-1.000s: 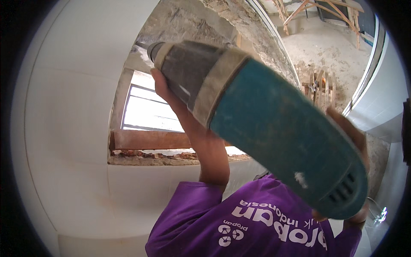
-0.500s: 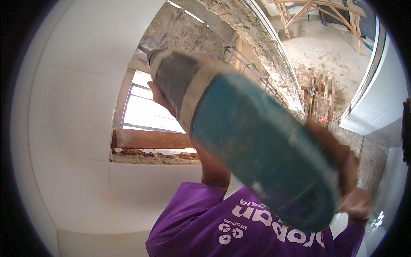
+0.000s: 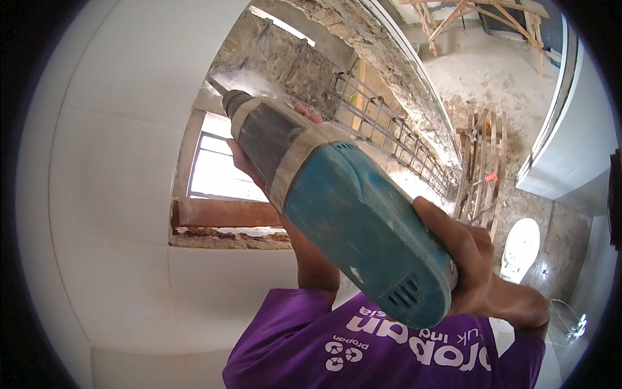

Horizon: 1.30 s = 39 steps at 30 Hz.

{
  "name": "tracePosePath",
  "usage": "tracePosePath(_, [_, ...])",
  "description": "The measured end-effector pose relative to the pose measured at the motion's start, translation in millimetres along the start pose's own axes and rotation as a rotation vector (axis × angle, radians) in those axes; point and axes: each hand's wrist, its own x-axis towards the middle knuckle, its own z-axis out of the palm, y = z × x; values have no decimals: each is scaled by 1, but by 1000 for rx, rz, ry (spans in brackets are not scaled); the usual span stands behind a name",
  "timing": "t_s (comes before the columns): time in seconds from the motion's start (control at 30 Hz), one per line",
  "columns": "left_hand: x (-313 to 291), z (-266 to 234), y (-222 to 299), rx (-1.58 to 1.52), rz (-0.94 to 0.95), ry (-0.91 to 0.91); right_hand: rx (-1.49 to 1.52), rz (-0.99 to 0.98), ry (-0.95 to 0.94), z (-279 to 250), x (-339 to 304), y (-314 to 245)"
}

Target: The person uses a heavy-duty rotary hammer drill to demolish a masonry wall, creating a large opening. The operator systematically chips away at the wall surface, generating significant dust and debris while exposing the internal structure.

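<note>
A large teal and dark-grey rotary hammer (image 3: 363, 220) slants across the middle, its front toward the upper left. Its metal bit (image 3: 216, 84) reaches the edge of the pale wall beside the opening, and whitish dust hangs near the tip. My left hand (image 3: 249, 165) supports the dark front barrel from below, with some fingertips showing over its far side. At the rear, my right hand (image 3: 470, 262) grips the handle end; the palm and any trigger are hidden behind the casing.
A pale wall (image 3: 116, 175) fills the left, with a wood-framed window (image 3: 227, 212) and rough broken masonry. Steel rebar cages (image 3: 389, 133) lean beyond the opening. Wooden slats (image 3: 479, 162) lie on the dusty floor; a wooden trestle (image 3: 483, 16) stands farther off. A white toilet (image 3: 520, 246) is at right.
The rear of the hammer and my right hand have shifted left and slightly up. The earlier motion blur is mostly gone, and dust now shows around the bit.
</note>
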Motion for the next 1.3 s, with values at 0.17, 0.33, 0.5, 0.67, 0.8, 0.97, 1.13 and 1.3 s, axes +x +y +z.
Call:
tracePosePath(0.17, [-9,1,10,-93,-30,-129,-1,-14,-53,4,-6,0])
tracePosePath(0.33, [-16,7,13,-210,-29,-92,-42,-29,-35,10,-2,-5])
tracePosePath(0.5, [11,-15,21,-269,-138,-122,-21,62,-130,12,1,-4])
tracePosePath(0.67, [58,-72,17,-375,-60,-441,-9,282,-292,46,44,20])
tracePosePath(0.8, [46,-108,24,-141,7,-48,147,340,-366,70,49,33])
tracePosePath(0.97, [-11,-102,-25,171,144,484,359,437,-347,65,-15,35])
tracePosePath(1.13, [-51,-70,-28,148,-50,301,600,607,-201,80,-131,43])
tracePosePath(1.3, [-83,-74,-35,-150,-159,-45,410,355,-77,47,-118,23])
